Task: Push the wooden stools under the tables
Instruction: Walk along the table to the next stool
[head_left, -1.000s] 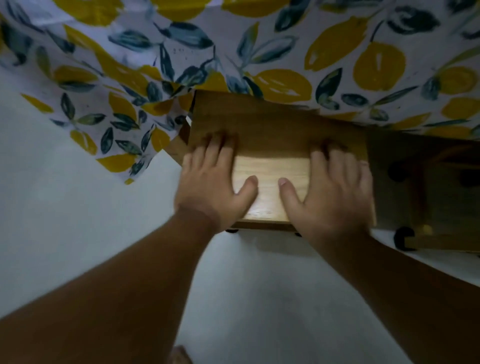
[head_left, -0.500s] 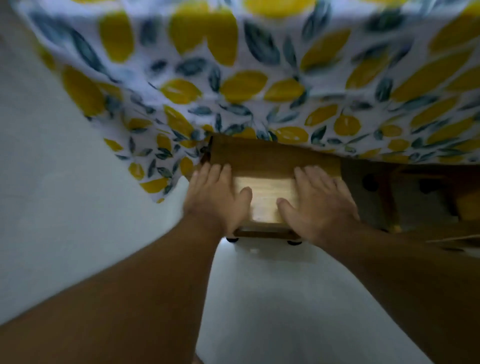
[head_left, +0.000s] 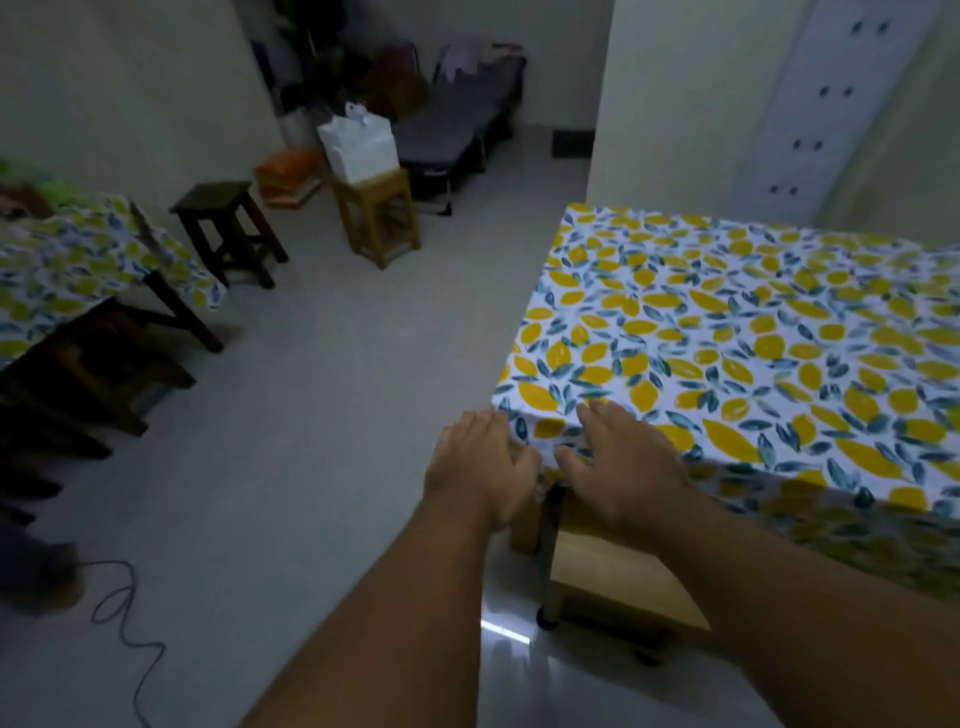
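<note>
**A:** How many stools and tables do you count?

**B:** Two tables, both in lemon-print cloth: the near table (head_left: 753, 332) to my right and a far table (head_left: 78, 270) at the left edge. Stools in the open, two: a dark stool (head_left: 228, 228) just beside the far table and a light stool (head_left: 379, 218) with a white bag (head_left: 358, 145) on top. A third, the pale stool (head_left: 613, 582), sits under the near table's corner, below my wrists.

**A:** And your hands?

**B:** My left hand (head_left: 478, 462) and right hand (head_left: 623, 462) hang flat, fingers spread, holding nothing, over the cloth's edge.

**A:** The room?

**B:** Pale glossy floor (head_left: 311, 415), plain walls, a cable (head_left: 124, 618) trailing at lower left.

**A:** Anything unclear?

**B:** The cloth and my arms hide most of the pale stool. Dark shapes under the far table might be more stools; I can't tell. It's dim, and the clutter at the back is blurred.
</note>
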